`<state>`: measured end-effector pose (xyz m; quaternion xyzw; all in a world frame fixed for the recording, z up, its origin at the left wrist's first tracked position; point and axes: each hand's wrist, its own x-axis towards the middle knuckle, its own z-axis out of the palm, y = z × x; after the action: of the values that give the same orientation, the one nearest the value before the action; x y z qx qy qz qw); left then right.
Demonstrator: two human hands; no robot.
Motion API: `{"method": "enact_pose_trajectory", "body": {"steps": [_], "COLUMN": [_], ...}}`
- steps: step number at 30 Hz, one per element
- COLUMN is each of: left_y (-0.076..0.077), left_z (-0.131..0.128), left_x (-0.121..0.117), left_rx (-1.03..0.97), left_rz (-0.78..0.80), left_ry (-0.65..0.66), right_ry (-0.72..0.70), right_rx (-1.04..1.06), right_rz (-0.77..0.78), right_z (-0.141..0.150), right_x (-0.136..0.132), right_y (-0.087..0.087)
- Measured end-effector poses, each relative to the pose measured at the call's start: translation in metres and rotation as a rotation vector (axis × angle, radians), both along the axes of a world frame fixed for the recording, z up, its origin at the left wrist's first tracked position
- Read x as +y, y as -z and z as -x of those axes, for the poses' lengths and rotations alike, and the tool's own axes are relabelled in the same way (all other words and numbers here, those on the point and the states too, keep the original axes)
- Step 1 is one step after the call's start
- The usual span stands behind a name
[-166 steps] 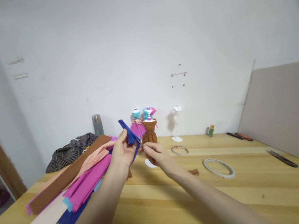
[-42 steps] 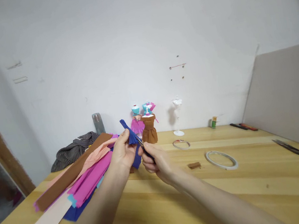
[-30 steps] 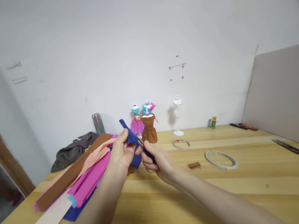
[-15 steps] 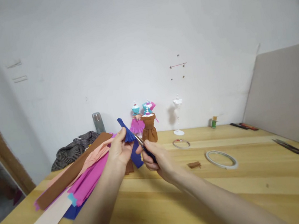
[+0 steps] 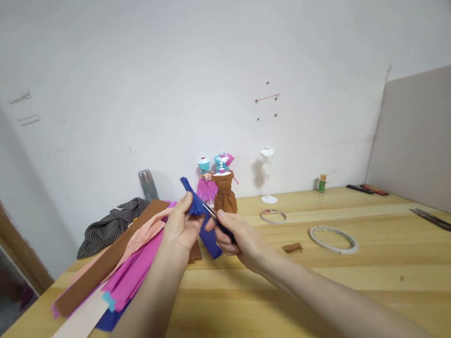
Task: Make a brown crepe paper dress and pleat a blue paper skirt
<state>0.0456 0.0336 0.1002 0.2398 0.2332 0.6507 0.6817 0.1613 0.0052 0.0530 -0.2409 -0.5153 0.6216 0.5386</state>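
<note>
My left hand (image 5: 182, 226) is closed on a gathered piece of blue crepe paper (image 5: 195, 203), pinched between thumb and fingers, its pleats fanning out toward the right. In my right hand (image 5: 240, 239) is a pair of scissors (image 5: 225, 230) with dark handles; the metal blades point up and left and meet the paper's right edge. Whether the blades are fully closed I cannot tell. A longer blue strip (image 5: 209, 239) hangs below, between the two hands. Behind them stands a small dress form in a brown paper dress (image 5: 224, 191).
Folded crepe paper (image 5: 138, 266) in several colours lies left, by a striped cloth (image 5: 111, 225) and a flask (image 5: 148, 185). A bare white dress form (image 5: 266, 157) stands at the wall. Tape rolls (image 5: 353, 246), a brown scrap (image 5: 292, 248) and more scissors (image 5: 435, 220) lie right.
The lower blue strip has swung slightly to the right and down. The gathered paper has shifted a little; both hands keep nearly the same place and hold.
</note>
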Motion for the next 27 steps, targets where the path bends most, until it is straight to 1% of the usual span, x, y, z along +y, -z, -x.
{"method": "enact_pose_trajectory", "body": {"steps": [9, 13, 18, 27], "left_y": [0.0022, 0.0021, 0.0009, 0.002], "left_z": [-0.0001, 0.0007, 0.0016, 0.0066], "left_x": [0.001, 0.0012, 0.0005, 0.0024], "left_rx": [0.012, 0.018, 0.048, 0.086], "left_rz": [-0.012, -0.009, -0.013, -0.034], "left_ry": [-0.014, -0.008, 0.034, 0.079], "right_ry": [-0.029, -0.041, -0.024, -0.007], "right_rx": [-0.006, -0.012, -0.007, 0.015], "right_rz": [-0.034, -0.018, 0.029, 0.047], "right_z": [0.0002, -0.0005, -0.0022, -0.0035], "right_x": [-0.0015, -0.0005, 0.001, 0.0016], "right_y": [0.0023, 0.0021, 0.001, 0.0009]}}
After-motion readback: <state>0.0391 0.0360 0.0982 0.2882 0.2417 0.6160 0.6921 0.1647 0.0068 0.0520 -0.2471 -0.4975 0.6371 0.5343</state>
